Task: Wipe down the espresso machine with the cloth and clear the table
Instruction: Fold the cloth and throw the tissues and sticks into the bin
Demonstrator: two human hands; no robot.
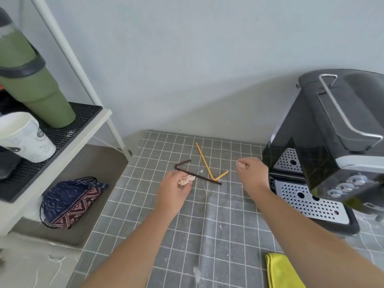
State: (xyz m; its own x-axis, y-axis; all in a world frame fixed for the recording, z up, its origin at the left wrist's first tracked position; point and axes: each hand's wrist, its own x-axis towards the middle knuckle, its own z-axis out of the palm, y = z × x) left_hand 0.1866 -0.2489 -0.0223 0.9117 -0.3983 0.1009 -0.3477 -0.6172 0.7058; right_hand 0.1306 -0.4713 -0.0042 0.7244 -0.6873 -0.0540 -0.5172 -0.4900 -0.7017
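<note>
- Hands: left hand curled closed on a crumpled tissue wad, low over the table; right hand raised, fingertips pinched on a small white scrap.
- Hands are apart, both over the middle of the grey checked tablecloth.
- Between the hands: brown bent straw and yellow bent straw, both flat on the cloth; their bends cross or touch near the right hand. The long leg of the brown straw runs under the tissue wad and left fingers.
- White crumbs and paper flecks scattered on the tablecloth, one larger fleck near the bottom edge.
- Yellow cloth folded at the near right of the table, just beside the right forearm, not held.
- Espresso machine at the right of the table, black, perforated metal drip tray in front, just right of the right hand.
- Left of the table: white shelf with black mat, carrying a green tumbler and a white paper cup.
- Patterned drawstring bag on a lower level below the shelf.
</note>
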